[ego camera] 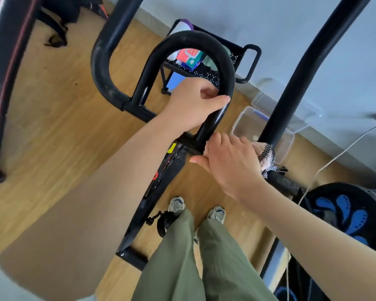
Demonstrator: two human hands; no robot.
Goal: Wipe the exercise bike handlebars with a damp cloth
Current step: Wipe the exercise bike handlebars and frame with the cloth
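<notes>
The black handlebars of the exercise bike form an inner loop in the middle of the view, with outer bars curving left and right. My left hand is wrapped around the right side of the inner loop. My right hand presses a pink cloth with a black-and-white mesh patch against the crossbar, at the base of the right outer bar. Most of the cloth is hidden under the hand. The bike's frame runs down toward my feet.
A black perforated cart with boxes stands by the grey wall behind the bars. A clear plastic box lies on the wood floor at the right, near a white cable. A black-and-blue round device sits at lower right. A padded bench fills the left edge.
</notes>
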